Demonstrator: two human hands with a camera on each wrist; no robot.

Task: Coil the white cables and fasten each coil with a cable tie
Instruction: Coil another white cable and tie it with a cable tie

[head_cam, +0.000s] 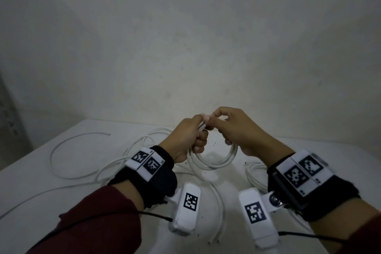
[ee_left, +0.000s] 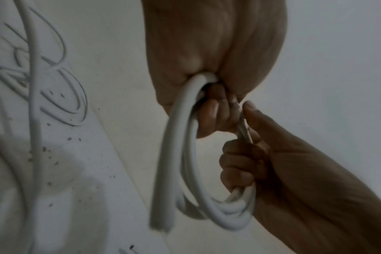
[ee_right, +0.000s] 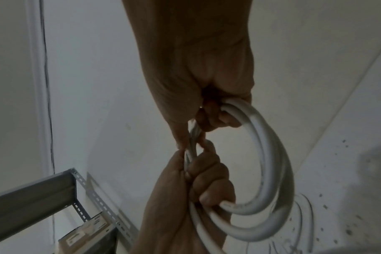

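Hands meet just below the middle of the head view, above the table [head_cam: 61, 173]. The left hand [head_cam: 188, 137] is fisted round one side of the white coil [head_cam: 214, 160]; the right hand [head_cam: 240, 130] curls round the other side, thumb and finger pinching at the top. It looks like the fastening step, though no tie shows clearly. Next, the loops must stay bunched. Loose cables [head_cam: 68, 150] lie at left.

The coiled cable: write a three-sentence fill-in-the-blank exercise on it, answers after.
1. The colour of the coiled cable is ____.
2. The number of hands gripping the coil, left hand and right hand counted, is ____.
3. More loose cables lie on the ____ below.

Missing words: white; two; table
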